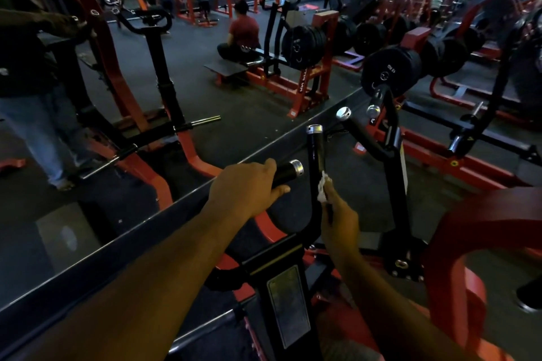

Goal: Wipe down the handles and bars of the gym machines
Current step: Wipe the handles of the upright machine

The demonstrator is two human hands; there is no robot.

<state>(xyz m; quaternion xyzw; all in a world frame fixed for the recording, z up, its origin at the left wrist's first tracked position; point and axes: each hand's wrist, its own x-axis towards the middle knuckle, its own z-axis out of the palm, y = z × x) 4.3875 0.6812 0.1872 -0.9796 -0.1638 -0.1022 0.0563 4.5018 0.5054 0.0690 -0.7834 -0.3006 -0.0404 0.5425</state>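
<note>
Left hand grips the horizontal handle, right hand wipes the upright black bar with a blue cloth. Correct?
Not quite: the head view shows the cloth is white, not blue. The rest holds: left hand grips the horizontal handle, right hand presses the cloth against the upright black bar.

Head view — looks forward and down, close over machine handles (289,171).

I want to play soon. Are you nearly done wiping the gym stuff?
Can't tell what's done; nothing looks cleaner. Right now the right hand presses a white cloth on the upright handle, while the left hand grips the side handle. The far handles aren't touched, so plenty may remain.
</note>
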